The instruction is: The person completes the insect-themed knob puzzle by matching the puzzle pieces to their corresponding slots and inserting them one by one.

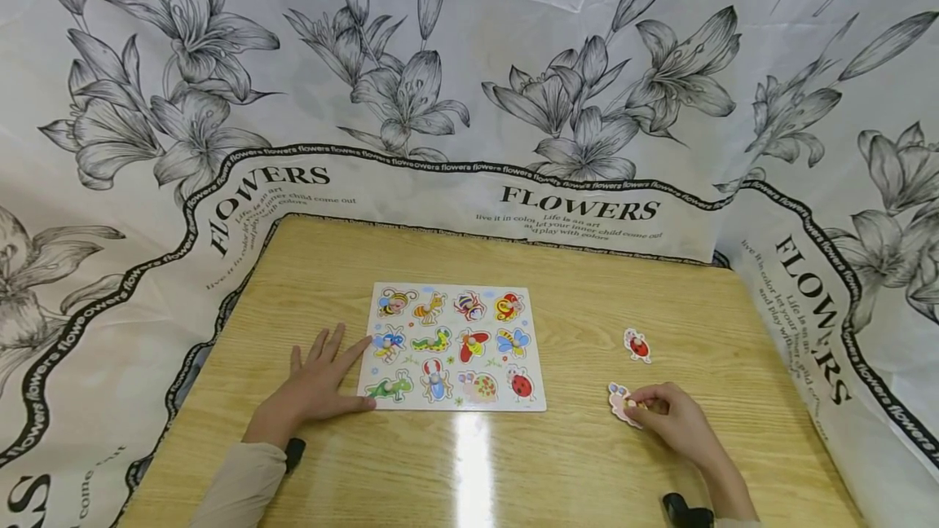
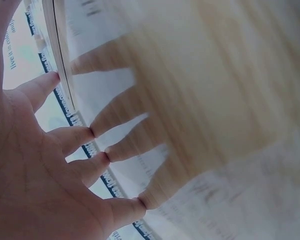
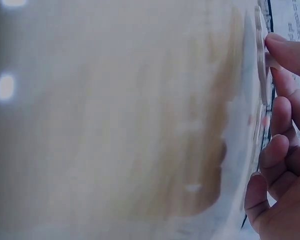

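Observation:
A white puzzle board (image 1: 455,358) with colourful insect pictures lies flat on the table. My left hand (image 1: 320,380) rests at its left side, fingers spread, with the index fingertip and thumb at the board's edge. In the left wrist view the fingertips (image 2: 135,205) touch the tabletop. To the right of the board, my right hand (image 1: 676,420) pinches a pink puzzle piece (image 1: 619,401) between thumb and index finger. The right wrist view shows that piece (image 3: 261,55) edge-on, gripped by its small knob (image 3: 271,61). A loose ladybug piece (image 1: 637,345) lies just beyond the right hand.
The wooden table (image 1: 587,471) reflects light near its front. A white floral cloth (image 1: 455,104) hangs behind it and along both sides. Dark wrist devices sit at the left wrist (image 1: 294,454) and the right wrist (image 1: 686,511).

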Demonstrator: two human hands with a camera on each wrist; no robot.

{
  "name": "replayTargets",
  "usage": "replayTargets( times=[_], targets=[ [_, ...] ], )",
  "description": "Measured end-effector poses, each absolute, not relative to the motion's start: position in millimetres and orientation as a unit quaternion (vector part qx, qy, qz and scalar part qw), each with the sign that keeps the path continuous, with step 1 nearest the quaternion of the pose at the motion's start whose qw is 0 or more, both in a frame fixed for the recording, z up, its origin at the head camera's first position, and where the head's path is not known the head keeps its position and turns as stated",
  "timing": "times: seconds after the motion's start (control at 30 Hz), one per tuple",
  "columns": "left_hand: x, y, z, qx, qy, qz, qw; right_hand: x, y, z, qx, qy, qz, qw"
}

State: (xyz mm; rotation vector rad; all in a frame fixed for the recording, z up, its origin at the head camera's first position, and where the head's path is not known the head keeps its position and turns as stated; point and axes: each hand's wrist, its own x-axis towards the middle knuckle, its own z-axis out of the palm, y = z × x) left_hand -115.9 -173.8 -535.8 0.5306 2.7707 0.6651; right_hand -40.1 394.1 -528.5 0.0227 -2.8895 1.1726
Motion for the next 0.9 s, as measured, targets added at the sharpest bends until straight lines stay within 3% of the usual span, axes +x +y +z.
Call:
replayTargets(
  times=[0.33,0.9],
  targets=[
    [-115.2,-172.9,-534.6,0.178,0.948,0.232,0.124,-61.7,366.3,-526.9,0.049,-0.922,0.384,0.027],
    [-116.3,-175.0,-537.9,0.178,0.950,0.227,0.122,-90.3,310.3,-523.4,0.113,-0.910,0.400,-0.015]
  ],
)
